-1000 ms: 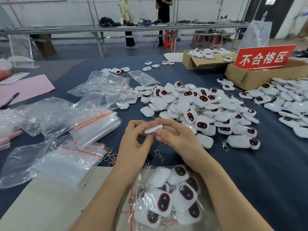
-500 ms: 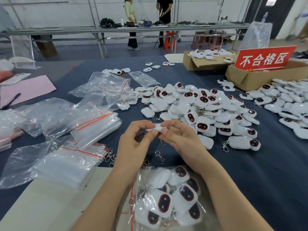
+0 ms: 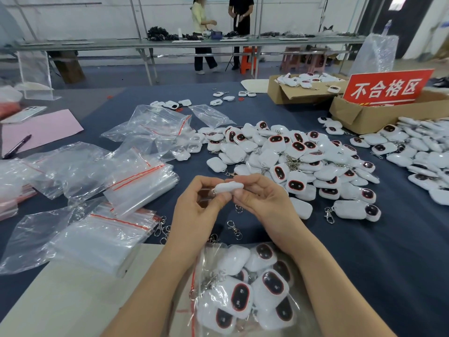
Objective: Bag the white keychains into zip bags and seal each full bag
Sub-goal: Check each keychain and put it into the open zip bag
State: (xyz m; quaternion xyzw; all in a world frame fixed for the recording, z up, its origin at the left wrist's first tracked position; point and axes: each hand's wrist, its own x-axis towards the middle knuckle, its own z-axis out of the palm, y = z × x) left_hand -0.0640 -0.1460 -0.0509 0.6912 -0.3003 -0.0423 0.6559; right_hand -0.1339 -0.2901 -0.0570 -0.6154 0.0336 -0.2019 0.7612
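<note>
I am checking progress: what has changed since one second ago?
Almost nothing: the left hand and right hand keep pinching the same white keychain, only adjusting their grip. The zip bag of keychains and the keychain pile lie as before.

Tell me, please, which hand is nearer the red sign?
Right. The red sign stands far ahead to the right; the right hand is closer, the left hand farther left.

This is looking like a factory packing workshop: white keychains (image 3: 303, 161) are lying in heaps on a blue-covered table (image 3: 388, 251), stacks of zip bags (image 3: 97, 239) and cardboard boxes (image 3: 364, 117) with a red sign (image 3: 386, 88) are sitting around, and two people (image 3: 201, 27) are standing at long metal benches (image 3: 97, 43) behind.
</note>
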